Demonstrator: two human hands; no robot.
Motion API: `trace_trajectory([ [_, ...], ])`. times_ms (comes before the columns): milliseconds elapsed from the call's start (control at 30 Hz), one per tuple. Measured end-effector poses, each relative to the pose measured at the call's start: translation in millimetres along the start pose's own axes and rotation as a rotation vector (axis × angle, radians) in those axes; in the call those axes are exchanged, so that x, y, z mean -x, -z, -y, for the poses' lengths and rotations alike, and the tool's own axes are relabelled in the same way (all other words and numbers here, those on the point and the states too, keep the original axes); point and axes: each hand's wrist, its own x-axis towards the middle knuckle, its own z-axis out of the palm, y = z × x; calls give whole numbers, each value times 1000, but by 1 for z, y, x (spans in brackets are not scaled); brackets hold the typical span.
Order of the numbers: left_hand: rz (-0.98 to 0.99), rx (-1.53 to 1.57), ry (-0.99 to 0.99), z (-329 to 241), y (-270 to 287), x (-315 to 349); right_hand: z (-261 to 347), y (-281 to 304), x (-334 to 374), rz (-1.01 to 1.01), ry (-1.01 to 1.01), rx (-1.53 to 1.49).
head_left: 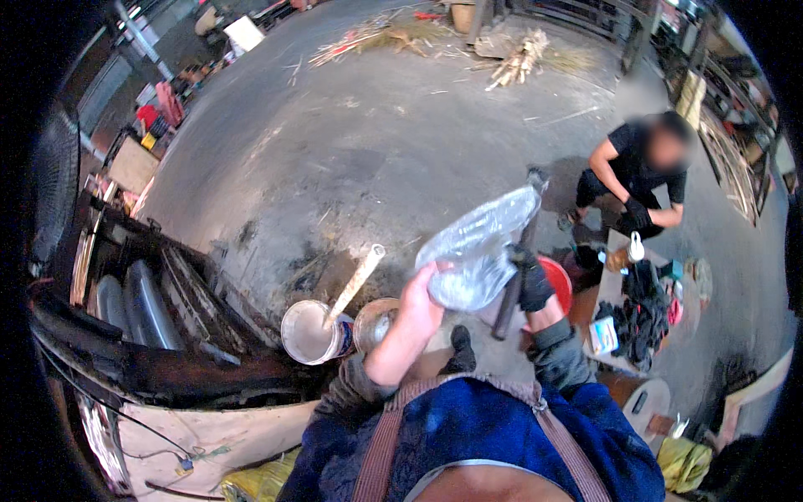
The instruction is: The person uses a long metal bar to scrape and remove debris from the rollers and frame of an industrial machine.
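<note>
My bare left hand (423,298) grips the near left edge of a shiny, pale oval piece (477,247). Whether it is metal or clear plastic I cannot tell. On my right hand (533,283) is a black glove, its fingers wrapped round a long dark bar-like tool (507,311). The tool slants up along the right side of the oval piece, and its far end (538,177) is wider, somewhat like a hammer head. The right fingers are close to the oval piece's edge; whether they touch it is unclear.
Left of my feet stand a white bucket (307,335) with a pale stick (355,284) and a second bucket (373,322). A red bucket (555,284) is beyond my right hand. A person (644,176) crouches at right near a low cluttered board (612,289). Wood scraps (520,60) lie far off.
</note>
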Motion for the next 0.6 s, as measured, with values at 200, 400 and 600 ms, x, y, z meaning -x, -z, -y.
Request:
trace_trajectory([
  [200, -4, 425, -169, -104, -29, -73, 91, 23, -94, 100, 131, 70],
  [400, -1, 553, -482, -205, -15, -98, 150, -33, -252, 241, 148, 157],
  [600, -175, 256, -545, -270, 4, -127, 167, -120, -439, 446, 75, 144],
])
